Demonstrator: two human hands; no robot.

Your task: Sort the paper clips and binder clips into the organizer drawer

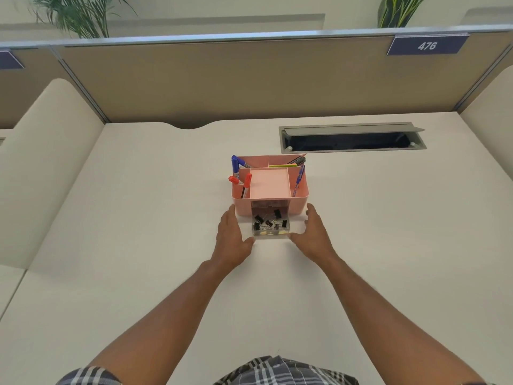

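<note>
On the white desk [138,245], near its middle, a pink organizer [270,184] stands with its small clear drawer [270,227] pulled out toward the person. Both hands flank that drawer: the left hand [233,237] and the right hand [315,232] lie flat and spread, fingers loose, gripping nothing, thumbs just at the drawer's front corners. If the drawer is pushed home unevenly, it could jam, or the light organizer could slide back and tip the markers [238,169] standing in its upper compartments. A raised clip handle might also catch the opening's upper edge. Black binder clips [268,221] lie jumbled in the drawer, wire handles crossing; whether paper clips sit among them is too small to tell.
</note>
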